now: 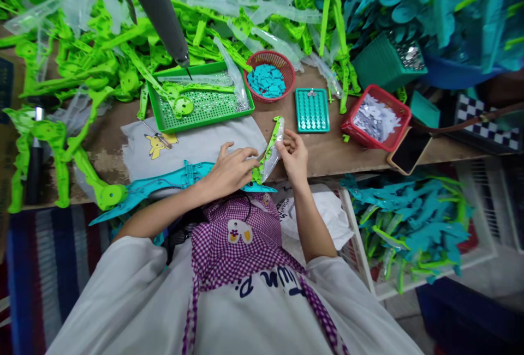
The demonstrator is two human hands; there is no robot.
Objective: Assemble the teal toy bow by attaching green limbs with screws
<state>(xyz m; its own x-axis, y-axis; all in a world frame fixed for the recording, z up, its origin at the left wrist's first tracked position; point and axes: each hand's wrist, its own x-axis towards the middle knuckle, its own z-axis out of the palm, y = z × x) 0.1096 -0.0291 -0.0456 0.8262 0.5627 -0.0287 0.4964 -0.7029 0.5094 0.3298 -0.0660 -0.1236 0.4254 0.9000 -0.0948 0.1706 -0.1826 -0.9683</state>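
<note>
A long teal plastic part [180,176] lies crosswise in front of me at the table's edge. My left hand [231,170] is over its right half, fingers curled around it and tips against the lower end of a lime-green plastic strip [268,153]; the thumb is hidden. A clear plastic piece [273,154] runs along that strip, tilted upright. Pinching the clear piece from its right side is my right hand [293,157], thumb and fingers near the upper half. The green strip's lower end meets the teal part, though I cannot tell whether they are joined.
A dark electric screwdriver [164,17] hangs above a green tray [196,109]. Behind lie heaped green parts [143,33]. Red baskets hold teal chips [267,80] and pale pieces [376,118]. Between them sits a teal tray [312,109]. A phone [409,150] rests at the edge, above a white crate [356,235].
</note>
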